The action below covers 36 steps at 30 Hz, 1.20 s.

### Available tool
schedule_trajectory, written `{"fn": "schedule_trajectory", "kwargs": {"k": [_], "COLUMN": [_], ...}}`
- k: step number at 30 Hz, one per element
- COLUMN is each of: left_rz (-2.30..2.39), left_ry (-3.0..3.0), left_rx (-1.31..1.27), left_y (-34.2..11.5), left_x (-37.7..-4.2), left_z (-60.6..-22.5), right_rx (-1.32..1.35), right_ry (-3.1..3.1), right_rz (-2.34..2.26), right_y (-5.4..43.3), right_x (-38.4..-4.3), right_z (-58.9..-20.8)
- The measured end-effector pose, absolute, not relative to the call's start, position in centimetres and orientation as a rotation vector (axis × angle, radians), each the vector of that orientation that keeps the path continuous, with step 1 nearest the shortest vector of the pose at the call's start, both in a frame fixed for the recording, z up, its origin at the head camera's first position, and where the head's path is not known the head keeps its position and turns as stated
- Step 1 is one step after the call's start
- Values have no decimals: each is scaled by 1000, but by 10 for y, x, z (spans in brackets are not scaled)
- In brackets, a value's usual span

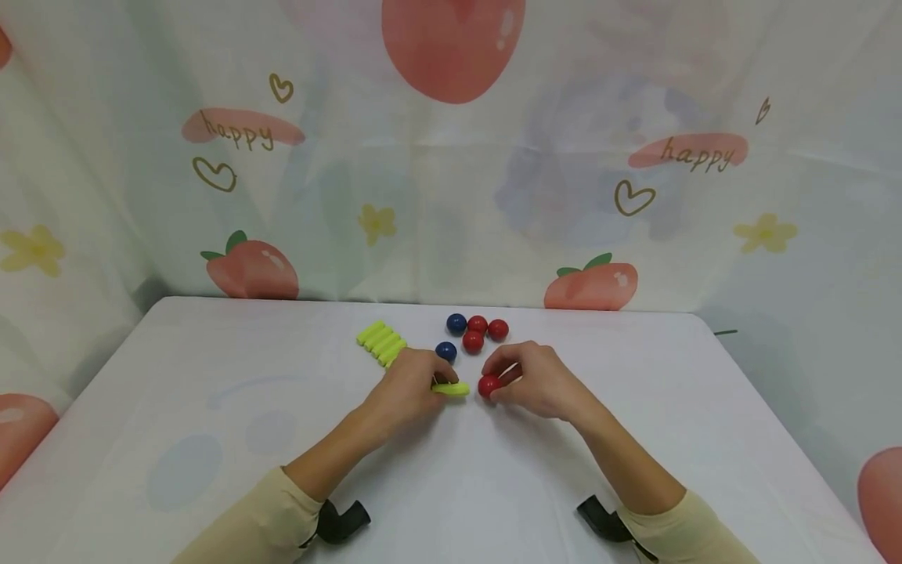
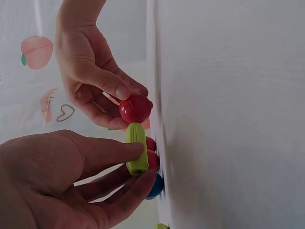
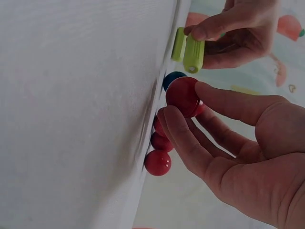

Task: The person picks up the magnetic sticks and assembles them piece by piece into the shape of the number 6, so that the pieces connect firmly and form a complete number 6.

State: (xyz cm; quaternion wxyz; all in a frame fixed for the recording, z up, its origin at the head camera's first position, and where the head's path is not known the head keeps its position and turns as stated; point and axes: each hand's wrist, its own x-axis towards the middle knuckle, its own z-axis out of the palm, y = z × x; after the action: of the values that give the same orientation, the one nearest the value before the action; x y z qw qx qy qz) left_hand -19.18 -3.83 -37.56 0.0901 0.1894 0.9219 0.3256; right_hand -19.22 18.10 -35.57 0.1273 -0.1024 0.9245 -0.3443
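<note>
My left hand (image 1: 412, 385) pinches a yellow-green ridged stick (image 1: 451, 388) between thumb and fingers. In the right wrist view the near end of that stick (image 3: 193, 59) shows a small hole. Just to its right, my right hand (image 1: 534, 381) holds a glossy red ball (image 1: 488, 385) by the fingertips. A seam line runs round the held ball (image 2: 135, 108) in the left wrist view. Stick and ball face each other across a small gap in the head view. Behind the hands, blue balls (image 1: 456, 323) and red balls (image 1: 498, 330) sit on the table.
A row of several yellow-green sticks (image 1: 382, 343) lies beyond my left hand. The white table (image 1: 247, 439) has its back edge near a printed cloth (image 1: 451, 196). Black straps with curved mounts (image 1: 342, 523) are on both forearms.
</note>
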Motion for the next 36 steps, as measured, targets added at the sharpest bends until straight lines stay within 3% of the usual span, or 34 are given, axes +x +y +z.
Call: {"fn": "schedule_trajectory", "kwargs": {"k": [15, 36], "left_rz": [981, 974], "left_ry": [2734, 2744], "left_rx": [660, 609], "left_y": [-34, -30], "left_x": [-192, -194], "left_z": [-380, -384], "right_rx": [-355, -337], "right_ry": [2683, 2684], "right_rz": [-999, -963], "right_y": [179, 183], "right_x": [-191, -193], "right_z": [-358, -359]}}
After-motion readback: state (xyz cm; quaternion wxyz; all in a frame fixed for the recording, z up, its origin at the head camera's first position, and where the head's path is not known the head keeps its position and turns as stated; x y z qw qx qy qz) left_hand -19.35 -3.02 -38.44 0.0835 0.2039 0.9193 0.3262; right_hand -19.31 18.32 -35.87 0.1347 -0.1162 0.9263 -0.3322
